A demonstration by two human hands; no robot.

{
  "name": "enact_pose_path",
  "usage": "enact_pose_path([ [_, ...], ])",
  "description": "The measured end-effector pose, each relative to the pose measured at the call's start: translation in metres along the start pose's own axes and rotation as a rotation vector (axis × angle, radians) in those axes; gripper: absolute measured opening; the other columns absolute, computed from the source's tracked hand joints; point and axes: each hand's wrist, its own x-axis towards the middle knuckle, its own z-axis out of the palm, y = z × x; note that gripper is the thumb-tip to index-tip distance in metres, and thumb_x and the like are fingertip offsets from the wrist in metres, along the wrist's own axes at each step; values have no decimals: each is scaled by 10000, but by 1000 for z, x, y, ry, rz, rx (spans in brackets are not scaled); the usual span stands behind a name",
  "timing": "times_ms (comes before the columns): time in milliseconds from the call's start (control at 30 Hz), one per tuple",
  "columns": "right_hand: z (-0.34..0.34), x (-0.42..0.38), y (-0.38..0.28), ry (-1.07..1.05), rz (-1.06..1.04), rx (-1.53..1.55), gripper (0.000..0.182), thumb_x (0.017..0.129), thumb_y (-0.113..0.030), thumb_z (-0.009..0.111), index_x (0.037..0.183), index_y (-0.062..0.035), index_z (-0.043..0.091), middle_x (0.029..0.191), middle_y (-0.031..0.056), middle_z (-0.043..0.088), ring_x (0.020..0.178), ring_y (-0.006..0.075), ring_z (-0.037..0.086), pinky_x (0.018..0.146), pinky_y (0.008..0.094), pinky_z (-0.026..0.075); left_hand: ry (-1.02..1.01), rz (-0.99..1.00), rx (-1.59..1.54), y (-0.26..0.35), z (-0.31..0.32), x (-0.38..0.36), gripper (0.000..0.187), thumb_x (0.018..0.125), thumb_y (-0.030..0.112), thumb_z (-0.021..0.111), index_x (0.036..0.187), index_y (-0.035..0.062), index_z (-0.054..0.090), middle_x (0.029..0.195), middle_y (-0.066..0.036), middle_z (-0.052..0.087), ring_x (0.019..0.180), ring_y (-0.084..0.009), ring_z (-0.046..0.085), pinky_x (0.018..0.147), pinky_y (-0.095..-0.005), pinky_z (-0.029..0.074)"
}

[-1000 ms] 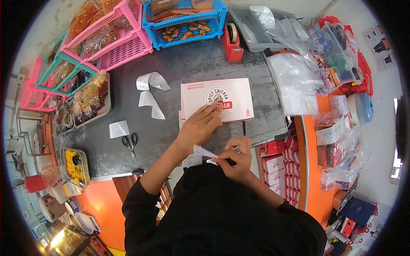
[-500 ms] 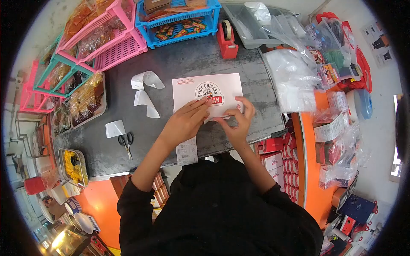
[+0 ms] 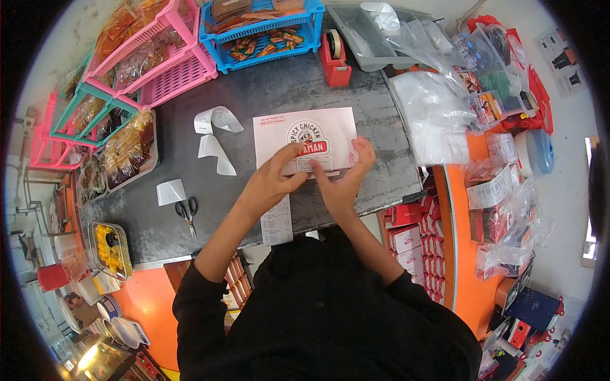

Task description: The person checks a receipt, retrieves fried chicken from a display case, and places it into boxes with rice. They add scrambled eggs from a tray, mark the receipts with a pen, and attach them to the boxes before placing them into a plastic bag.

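Note:
A white box with a red and black chicken logo [image 3: 273,136] lies on the dark counter. On its near part sits a small printed slip [image 3: 314,164]. My left hand [image 3: 273,178] rests at the box's near left, its fingers curved apart over the lower edge and the slip's left side. At the near right, my right hand [image 3: 343,181] has its thumb on the slip and its other fingers spread over the box's right corner. A longer receipt [image 3: 277,225] hangs toward the counter's front edge, partly under my left hand.
Curled receipt paper [image 3: 218,159], a paper piece [image 3: 170,192] and black scissors [image 3: 187,213] lie to the left. A red tape dispenser [image 3: 335,73] stands behind. Pink baskets [image 3: 171,76], a blue rack [image 3: 260,54] and plastic bags [image 3: 432,117] surround the counter.
My fingers have moved apart, and the slip on the box now shows between them. My left hand has shifted slightly left and down; my right thumb has moved left onto the slip.

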Motion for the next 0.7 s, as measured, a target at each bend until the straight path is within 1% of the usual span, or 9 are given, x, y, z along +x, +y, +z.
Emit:
enact_pose_path([
  [67,-12,1,7,-5,52,-1,550,675,-135,753,1142,-51,473,1212,171,383,1141,324,362,943,422,289,-25,2,4,-2,3,2,260,732,141,666,963,95,555,1228,-122,468,1080,-272,526,791,-327,517],
  [133,-39,4,21,-241,-10,-248,439,697,-98,719,1109,-67,570,1265,181,386,1173,329,371,962,428,304,-42,-2,16,-4,4,3,319,733,136,660,1041,132,576,1253,-123,455,1084,-276,525,812,-331,510],
  [200,-43,20,11,-361,35,-57,393,712,-99,702,1091,-79,600,1296,186,373,1195,338,366,972,427,308,-105,5,-40,-6,1,3,413,757,199,649,1159,168,562,1281,-155,429,1147,-309,469,916,-377,439],
  [333,-37,22,17,-532,14,36,423,703,-54,684,1117,-51,598,1383,212,301,1263,342,342,1019,403,293,95,-214,105,10,-12,-14,512,797,278,628,1249,97,472,1328,-180,371,1225,-310,388,995,-401,338],
  [400,-35,21,10,-508,-13,-44,462,698,-82,697,1143,-60,572,1366,213,314,1255,353,341,1020,418,284,668,-508,-828,7,9,-33,655,826,338,599,1329,34,310,1363,-187,315,1272,-296,321,1005,-395,298],
  [433,-35,19,6,-485,-42,-126,505,693,-110,710,1169,-70,547,1348,214,328,1247,363,340,1021,434,275,666,-512,-832,5,19,-49,655,826,338,599,1329,34,310,1363,-187,315,1272,-296,321,1005,-395,298],
  [500,-39,-13,6,-364,-87,-162,527,699,-183,710,1186,-98,530,1337,208,343,1232,357,355,998,460,278,905,-1099,-909,-3,44,-87,759,829,287,606,1363,14,140,1398,-186,233,1266,-285,319,985,-381,313],
  [567,-38,-32,7,-236,-140,-192,552,704,-256,710,1203,-127,512,1325,203,358,1216,351,370,975,486,282,312,-1327,-465,-10,82,-149,821,801,224,647,1351,-2,80,1237,-231,441,1116,-284,491,884,-365,399],
  [700,-23,-7,-25,-391,-364,-544,596,684,-272,717,1232,-231,487,1324,133,395,1219,300,381,944,511,276,141,-1484,-617,25,50,-117,873,768,151,679,1346,-9,45,934,-208,608,857,-264,616,756,-351,458],
])
